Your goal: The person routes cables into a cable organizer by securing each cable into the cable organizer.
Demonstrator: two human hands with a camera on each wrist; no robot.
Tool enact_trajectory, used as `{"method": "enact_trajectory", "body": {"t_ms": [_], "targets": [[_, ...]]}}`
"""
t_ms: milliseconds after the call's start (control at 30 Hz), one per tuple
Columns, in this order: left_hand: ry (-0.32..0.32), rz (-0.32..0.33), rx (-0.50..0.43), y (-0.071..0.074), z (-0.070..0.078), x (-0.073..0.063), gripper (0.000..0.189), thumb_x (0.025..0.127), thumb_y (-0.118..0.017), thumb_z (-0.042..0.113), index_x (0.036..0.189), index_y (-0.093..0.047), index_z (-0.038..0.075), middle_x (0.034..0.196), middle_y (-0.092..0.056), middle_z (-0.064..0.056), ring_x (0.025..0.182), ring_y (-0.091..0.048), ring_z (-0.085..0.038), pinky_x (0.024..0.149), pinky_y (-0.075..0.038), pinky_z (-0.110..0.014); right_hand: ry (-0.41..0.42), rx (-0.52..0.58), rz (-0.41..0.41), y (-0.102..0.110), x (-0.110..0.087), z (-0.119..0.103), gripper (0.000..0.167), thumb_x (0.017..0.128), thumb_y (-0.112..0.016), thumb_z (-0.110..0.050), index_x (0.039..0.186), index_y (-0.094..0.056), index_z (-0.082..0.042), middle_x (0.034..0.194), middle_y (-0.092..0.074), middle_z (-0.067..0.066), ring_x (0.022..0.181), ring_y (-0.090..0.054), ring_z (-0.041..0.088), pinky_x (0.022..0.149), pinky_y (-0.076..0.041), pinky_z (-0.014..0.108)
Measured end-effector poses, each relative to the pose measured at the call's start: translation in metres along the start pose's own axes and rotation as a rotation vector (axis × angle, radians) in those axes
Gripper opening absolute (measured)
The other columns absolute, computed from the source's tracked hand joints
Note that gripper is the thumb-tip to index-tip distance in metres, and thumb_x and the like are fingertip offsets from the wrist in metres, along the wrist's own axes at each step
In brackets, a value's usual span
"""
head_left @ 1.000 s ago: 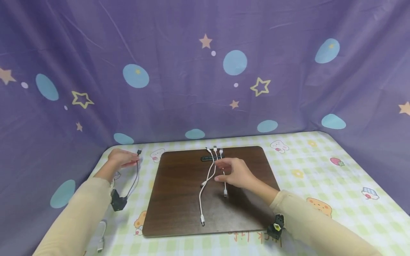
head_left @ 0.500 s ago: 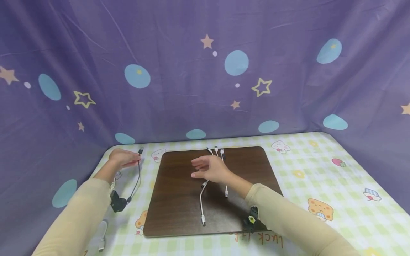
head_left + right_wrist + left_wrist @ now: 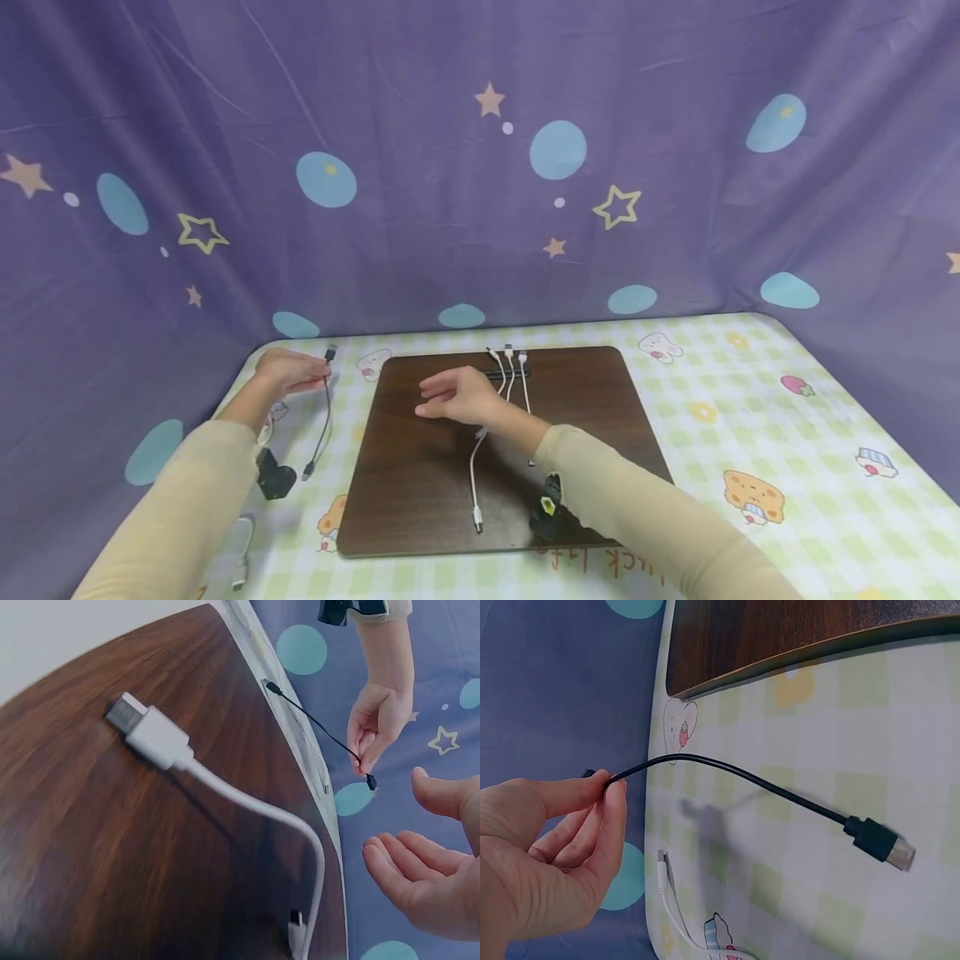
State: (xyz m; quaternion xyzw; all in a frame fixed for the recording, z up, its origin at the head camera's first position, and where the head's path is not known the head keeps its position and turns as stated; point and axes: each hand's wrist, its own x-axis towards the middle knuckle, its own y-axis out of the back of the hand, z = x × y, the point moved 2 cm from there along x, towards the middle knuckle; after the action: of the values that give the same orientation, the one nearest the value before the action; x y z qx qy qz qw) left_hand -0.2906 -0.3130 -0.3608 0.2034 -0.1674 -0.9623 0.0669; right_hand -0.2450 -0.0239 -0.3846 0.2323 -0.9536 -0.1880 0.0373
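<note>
My left hand pinches a short black USB cable near one end, between thumb and fingertips, above the cloth left of the brown board. The rest of the cable hangs down, its metal plug free in the left wrist view. Over the left-middle part of the board, my right hand holds nothing, with thumb and fingers apart. Several white USB cables lie on the board: one runs toward the front, partly behind my right hand. The plugs of others stick out at the board's back edge.
The brown wooden board lies on a checked tablecloth. A dark strip sits near its back edge. Another white cable lies on the cloth at front left. A purple curtain rises behind the table.
My right hand has moved left across the board, away from the white cables at the back. The left hand stays in place with the black cable, whose lower end has swung slightly.
</note>
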Motion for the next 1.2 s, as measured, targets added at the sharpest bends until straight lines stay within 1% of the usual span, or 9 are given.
{"method": "enact_trajectory", "body": {"t_ms": [100,333,467,533,700,867,1000,1067,1200], "targets": [[-0.003,-0.01,-0.008,0.001,0.001,-0.002,0.024,0.085,-0.066,-0.003,0.108,-0.061,-0.009,0.058,-0.065,0.01,0.058,-0.066,-0.003,0.066,-0.061,-0.023,-0.032,0.037,0.001,-0.006,0.005,0.0,0.042,0.08,-0.078,-0.016,0.117,-0.066,0.001,0.111,-0.072,0.017,0.098,-0.072,0.023,0.082,-0.059,0.023],[-0.01,-0.019,-0.012,0.003,0.001,-0.003,0.01,0.085,-0.065,-0.004,0.096,-0.064,-0.003,0.058,-0.065,0.009,0.058,-0.065,-0.002,0.066,-0.061,-0.022,-0.108,0.019,0.022,-0.019,0.015,-0.001,0.04,0.079,-0.079,-0.02,0.114,-0.069,-0.005,0.105,-0.075,0.008,0.108,-0.068,0.021,0.093,-0.055,0.028],[-0.009,-0.022,0.0,0.003,0.001,-0.004,0.011,0.086,-0.065,-0.003,0.097,-0.064,-0.004,0.058,-0.065,0.009,0.058,-0.065,-0.002,0.066,-0.061,-0.022,-0.139,0.035,0.012,-0.027,0.018,-0.002,0.039,0.08,-0.078,-0.021,0.114,-0.069,-0.004,0.104,-0.075,0.008,0.107,-0.068,0.022,0.094,-0.055,0.031],[-0.01,-0.024,0.01,0.003,0.001,-0.005,0.016,0.086,-0.065,-0.003,0.102,-0.063,-0.006,0.059,-0.065,0.01,0.058,-0.065,-0.001,0.066,-0.061,-0.022,-0.153,0.08,-0.002,-0.031,0.02,-0.001,0.038,0.08,-0.077,-0.019,0.113,-0.069,-0.002,0.104,-0.075,0.01,0.104,-0.07,0.023,0.093,-0.056,0.031],[-0.009,-0.028,0.015,0.002,0.003,-0.008,0.023,0.086,-0.066,-0.002,0.107,-0.061,-0.009,0.06,-0.066,0.009,0.059,-0.065,-0.002,0.066,-0.061,-0.023,-0.194,0.259,-0.038,-0.045,0.024,-0.001,0.037,0.081,-0.076,-0.012,0.113,-0.067,0.005,0.103,-0.074,0.018,0.097,-0.072,0.027,0.086,-0.06,0.033],[-0.007,-0.034,-0.005,0.002,0.003,-0.01,0.028,0.086,-0.065,-0.003,0.112,-0.059,-0.011,0.059,-0.066,0.009,0.059,-0.066,-0.002,0.068,-0.061,-0.024,-0.216,0.3,-0.057,-0.058,0.028,-0.002,0.035,0.083,-0.074,-0.012,0.113,-0.067,0.005,0.104,-0.073,0.016,0.093,-0.072,0.022,0.081,-0.061,0.028],[-0.005,-0.037,-0.014,0.003,0.002,-0.011,0.037,0.087,-0.064,-0.003,0.12,-0.053,-0.015,0.059,-0.065,0.01,0.059,-0.066,-0.001,0.067,-0.061,-0.023,-0.221,0.328,-0.065,-0.068,0.03,-0.003,0.033,0.084,-0.073,-0.012,0.112,-0.067,0.006,0.102,-0.074,0.018,0.093,-0.073,0.024,0.08,-0.061,0.026],[-0.001,-0.036,-0.014,0.003,0.002,-0.012,0.038,0.087,-0.064,-0.003,0.121,-0.053,-0.015,0.059,-0.065,0.01,0.058,-0.066,-0.001,0.067,-0.061,-0.023,-0.23,0.365,-0.07,-0.073,0.031,-0.004,0.032,0.085,-0.072,-0.01,0.111,-0.067,0.007,0.103,-0.073,0.019,0.094,-0.072,0.025,0.081,-0.061,0.027],[-0.001,-0.042,-0.02,0.004,0.002,-0.012,0.024,0.087,-0.064,-0.003,0.109,-0.058,-0.009,0.059,-0.066,0.01,0.059,-0.066,-0.001,0.067,-0.061,-0.022,-0.25,0.438,-0.075,-0.085,0.034,-0.006,0.031,0.085,-0.071,-0.008,0.112,-0.066,0.008,0.107,-0.072,0.019,0.098,-0.072,0.027,0.082,-0.061,0.028]]}}
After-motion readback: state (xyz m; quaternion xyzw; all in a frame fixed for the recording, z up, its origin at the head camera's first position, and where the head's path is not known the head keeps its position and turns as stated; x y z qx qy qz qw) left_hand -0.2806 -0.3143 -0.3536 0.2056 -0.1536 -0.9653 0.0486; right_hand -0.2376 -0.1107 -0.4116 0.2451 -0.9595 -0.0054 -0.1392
